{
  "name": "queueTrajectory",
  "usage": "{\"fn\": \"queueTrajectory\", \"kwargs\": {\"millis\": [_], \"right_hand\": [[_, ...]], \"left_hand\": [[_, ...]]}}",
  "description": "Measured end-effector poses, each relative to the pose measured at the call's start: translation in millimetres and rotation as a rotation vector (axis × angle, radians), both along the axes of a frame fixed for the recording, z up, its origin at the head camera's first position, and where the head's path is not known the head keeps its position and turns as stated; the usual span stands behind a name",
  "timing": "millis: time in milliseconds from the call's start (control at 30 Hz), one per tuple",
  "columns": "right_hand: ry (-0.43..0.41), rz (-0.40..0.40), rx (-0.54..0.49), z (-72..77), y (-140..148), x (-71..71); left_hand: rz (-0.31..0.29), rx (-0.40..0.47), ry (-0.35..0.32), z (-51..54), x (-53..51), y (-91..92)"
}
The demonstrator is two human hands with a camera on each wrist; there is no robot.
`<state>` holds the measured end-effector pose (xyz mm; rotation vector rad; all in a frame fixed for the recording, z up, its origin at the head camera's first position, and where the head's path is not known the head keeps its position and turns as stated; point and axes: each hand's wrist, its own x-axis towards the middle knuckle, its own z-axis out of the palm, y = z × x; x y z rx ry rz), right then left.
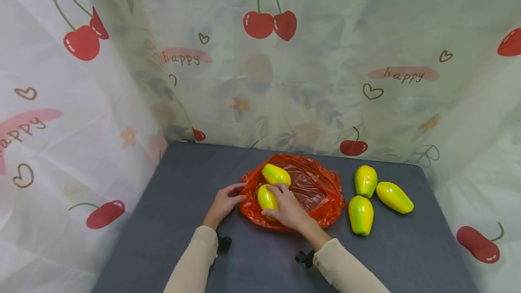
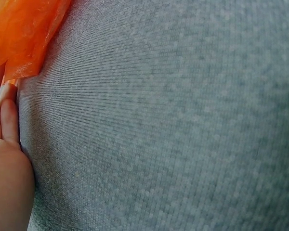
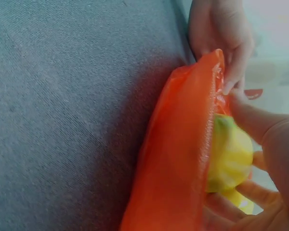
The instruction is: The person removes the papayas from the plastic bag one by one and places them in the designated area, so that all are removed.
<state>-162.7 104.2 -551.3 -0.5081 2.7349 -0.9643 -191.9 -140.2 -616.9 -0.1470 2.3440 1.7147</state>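
Note:
A red plastic bag (image 1: pixel 311 183) lies with its mouth spread wide on the dark table. Inside, toward its left side, are two yellow-green papayas: one farther back (image 1: pixel 275 174) and a nearer papaya (image 1: pixel 266 196). My right hand (image 1: pixel 290 208) reaches over the near rim and holds the nearer papaya, fingers and thumb around it. At the bag's left rim, my left hand (image 1: pixel 224 203) pinches the plastic between thumb and fingers. In the right wrist view the held papaya (image 3: pixel 229 154) shows behind the bag's wall (image 3: pixel 176 159); the fingertips are partly hidden.
To the right of the bag lie three more papayas: one at the back (image 1: pixel 366 181), one tilted at the far right (image 1: pixel 395 197) and one in front (image 1: pixel 361 215). The grey tabletop (image 1: pixel 179 180) ends at a cherry-patterned curtain (image 1: pixel 321 103) behind and at both sides.

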Motion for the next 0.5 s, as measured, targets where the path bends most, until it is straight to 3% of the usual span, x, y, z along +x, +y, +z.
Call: {"fn": "queueTrajectory", "kwargs": {"millis": [500], "right_hand": [[0.013,0.019,-0.047,-9.0,1.6,-1.1]], "left_hand": [[-0.009,-0.01,-0.002,-2.2,-0.2,0.2]]}}
